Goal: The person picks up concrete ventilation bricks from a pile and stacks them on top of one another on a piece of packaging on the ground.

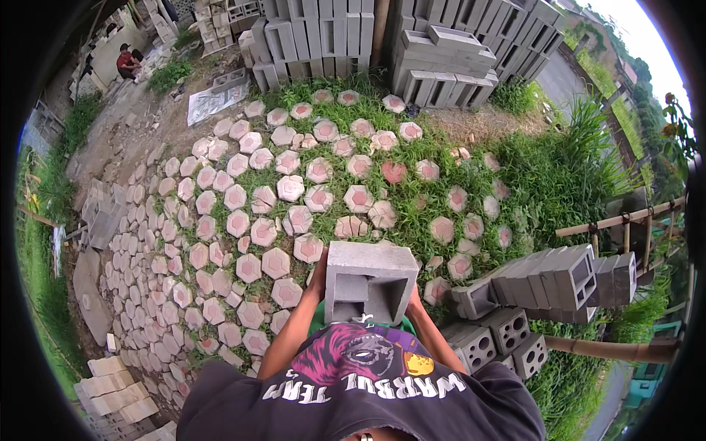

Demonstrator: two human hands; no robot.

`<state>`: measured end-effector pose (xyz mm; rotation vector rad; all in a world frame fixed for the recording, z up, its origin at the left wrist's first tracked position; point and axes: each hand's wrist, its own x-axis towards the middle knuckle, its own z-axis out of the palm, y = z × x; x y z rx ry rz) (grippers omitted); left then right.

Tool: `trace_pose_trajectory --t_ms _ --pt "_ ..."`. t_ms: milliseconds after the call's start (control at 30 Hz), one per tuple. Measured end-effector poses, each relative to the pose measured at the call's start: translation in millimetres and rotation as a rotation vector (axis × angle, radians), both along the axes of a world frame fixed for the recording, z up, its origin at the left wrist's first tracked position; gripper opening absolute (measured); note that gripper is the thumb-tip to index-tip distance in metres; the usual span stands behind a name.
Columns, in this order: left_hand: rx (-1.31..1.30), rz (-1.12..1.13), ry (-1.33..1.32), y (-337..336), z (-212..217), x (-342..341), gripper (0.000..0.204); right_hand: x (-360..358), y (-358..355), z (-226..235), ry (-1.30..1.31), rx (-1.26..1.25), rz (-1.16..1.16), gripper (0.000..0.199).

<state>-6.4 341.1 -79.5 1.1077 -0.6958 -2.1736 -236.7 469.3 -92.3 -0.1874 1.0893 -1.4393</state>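
Grassy hexagonal pavers (pixel 290 189) beneath a hand-held concrete block (pixel 370 281).

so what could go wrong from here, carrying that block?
1. The grey hollow block is held against the chest by the left hand and right hand on its sides only; it could slip down.
2. It hides the ground just ahead, where hexagonal pavers lie loose in grass: possible trip.
3. Stacked blocks sit close on the right.
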Motion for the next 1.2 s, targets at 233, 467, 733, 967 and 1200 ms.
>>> trace_pose_trajectory --t_ms 233,467,733,967,1200 --pt "0.043 0.174 -0.081 -44 25 -17 0.068 -28 -74 -1 0.094 -0.021 0.212 0.043" --pt "-0.063 0.158 -0.164 -123 9 -7 0.076 -28 -159 -40 -0.034 -0.033 0.128 0.038" --pt "-0.082 0.105 -0.279 -285 9 38 0.08 22 -318 -50 -0.129 -0.088 0.16 0.05" --pt "-0.04 0.3 -0.074 -426 7 124 0.072 105 -482 -17 -0.009 -0.077 0.254 0.045" --pt "0.075 0.491 0.12 -507 43 158 0.07 135 -629 -26 -0.274 0.037 0.363 0.046"
